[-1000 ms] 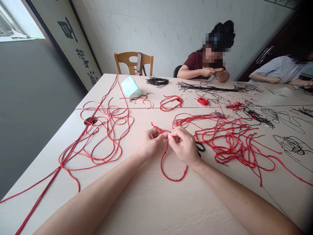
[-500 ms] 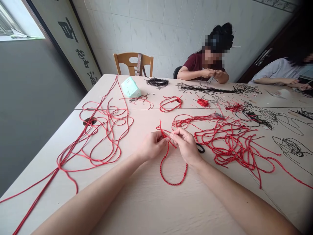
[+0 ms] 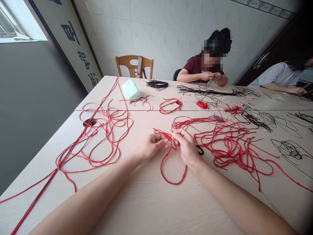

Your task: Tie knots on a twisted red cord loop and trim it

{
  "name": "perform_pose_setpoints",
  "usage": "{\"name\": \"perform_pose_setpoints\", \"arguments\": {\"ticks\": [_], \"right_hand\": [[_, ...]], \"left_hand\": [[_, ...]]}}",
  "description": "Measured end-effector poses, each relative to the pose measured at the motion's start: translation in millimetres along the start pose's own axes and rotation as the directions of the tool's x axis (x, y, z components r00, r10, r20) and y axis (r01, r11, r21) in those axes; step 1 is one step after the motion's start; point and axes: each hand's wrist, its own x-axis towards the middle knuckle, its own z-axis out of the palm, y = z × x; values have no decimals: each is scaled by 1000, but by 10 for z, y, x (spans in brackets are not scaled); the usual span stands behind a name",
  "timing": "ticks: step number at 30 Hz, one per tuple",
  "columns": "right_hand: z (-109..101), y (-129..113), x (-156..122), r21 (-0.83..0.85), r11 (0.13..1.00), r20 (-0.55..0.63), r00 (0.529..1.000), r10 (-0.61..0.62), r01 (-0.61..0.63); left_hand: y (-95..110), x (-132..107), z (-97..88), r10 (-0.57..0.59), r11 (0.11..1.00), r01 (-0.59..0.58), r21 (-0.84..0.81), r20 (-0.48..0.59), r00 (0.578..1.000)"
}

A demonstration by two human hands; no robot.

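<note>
My left hand [image 3: 150, 147] and my right hand [image 3: 186, 147] meet over the pale wooden table [image 3: 137, 202]. Between their fingertips they pinch a twisted red cord [image 3: 171, 173], which hangs in a loop on the tabletop below them. A knotted stretch of red cord [image 3: 164, 133] runs out to the left above my left hand. Black scissor handles [image 3: 200, 150] lie just beyond my right hand, partly hidden by it. The exact grip inside my fingers is hidden.
A tangle of twisted red cords [image 3: 232, 147] lies to my right, and long plain red cords [image 3: 105, 127] to my left. Black cord [image 3: 210, 91] and a pale green packet [image 3: 130, 89] lie farther off. A person in a maroon top [image 3: 197, 68] and another in grey [image 3: 278, 75] sit beyond.
The knotted cord end has swung from pointing up to lying left above my hands. My hands have shifted slightly, and the whole view has tilted a little.
</note>
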Motion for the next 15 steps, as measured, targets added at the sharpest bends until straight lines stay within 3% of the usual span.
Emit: {"name": "perform_pose_setpoints", "arguments": {"ticks": [7,15], "right_hand": [[-13,-57,47,-38,997,51,997,65,-63],[2,-72,-6,-204,973,143,987,-77,106]], "left_hand": [[6,16,-71,22,999,-24,-28,-56,998],[-5,11,-60,83,993,-90,-75,-97,992]]}}
